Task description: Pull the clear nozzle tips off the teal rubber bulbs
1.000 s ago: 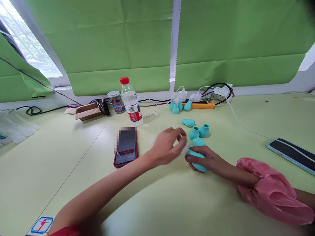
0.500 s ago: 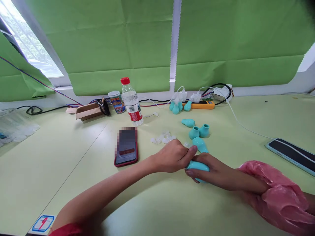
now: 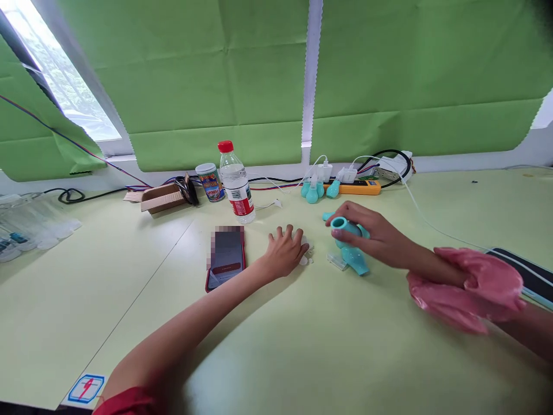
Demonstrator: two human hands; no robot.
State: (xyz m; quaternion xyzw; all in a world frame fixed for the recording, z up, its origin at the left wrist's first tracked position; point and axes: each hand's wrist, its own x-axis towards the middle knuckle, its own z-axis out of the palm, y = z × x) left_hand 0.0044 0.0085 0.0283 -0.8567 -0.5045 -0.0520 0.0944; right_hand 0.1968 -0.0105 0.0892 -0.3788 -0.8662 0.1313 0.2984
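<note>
My left hand (image 3: 284, 251) reaches over a small pile of clear plastic pieces (image 3: 306, 260), its fingers spread and bent. Whether it touches any of them is partly hidden. My right hand (image 3: 367, 231) has thumb and fingers around a teal hollow bulb (image 3: 339, 222), whose round open neck faces up. Just below this hand another teal bulb (image 3: 356, 261) lies on its side, and a clear plastic piece (image 3: 337, 261) rests beside it. Further teal bulbs are partly covered by the right hand.
Several teal bulbs (image 3: 311, 191) stand at the back by an orange power strip (image 3: 360, 188). A water bottle (image 3: 238, 190), a printed can (image 3: 210, 183) and an open cardboard box (image 3: 163, 199) are at the back left. One phone (image 3: 226, 257) lies left of my hands; another (image 3: 521, 268) lies far right.
My hands, earlier together around a teal bulb nearer me, have parted. My left hand has moved left to the clear pieces. My right hand has moved up to the group of teal bulbs.
</note>
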